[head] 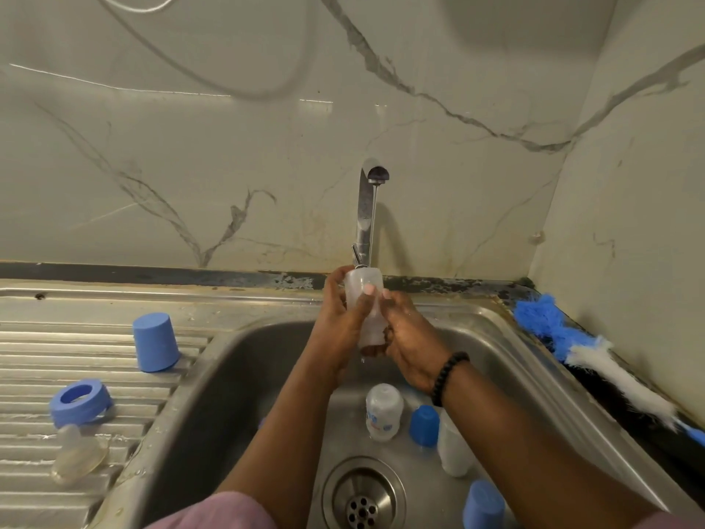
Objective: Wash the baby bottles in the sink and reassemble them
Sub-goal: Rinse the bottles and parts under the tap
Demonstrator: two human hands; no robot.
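Observation:
Under the tap [367,208], a thin stream of water runs onto a clear baby bottle [365,295] that I hold over the sink [244,360]. My left hand [341,311] wraps its fingers round the bottle's side. My right hand [408,345] grips its lower end; a black bead bracelet is on that wrist. Down in the sink lie another clear bottle [383,412], a third clear bottle [454,448] partly behind my right arm, and two blue caps [424,425] [482,507].
On the ribbed draining board [57,341] at the left stand a blue cap [155,342], a blue screw ring [81,402] and a clear teat [78,454]. A blue and white bottle brush [595,353] lies along the sink's right edge by the wall. The drain [362,505] is at the bottom.

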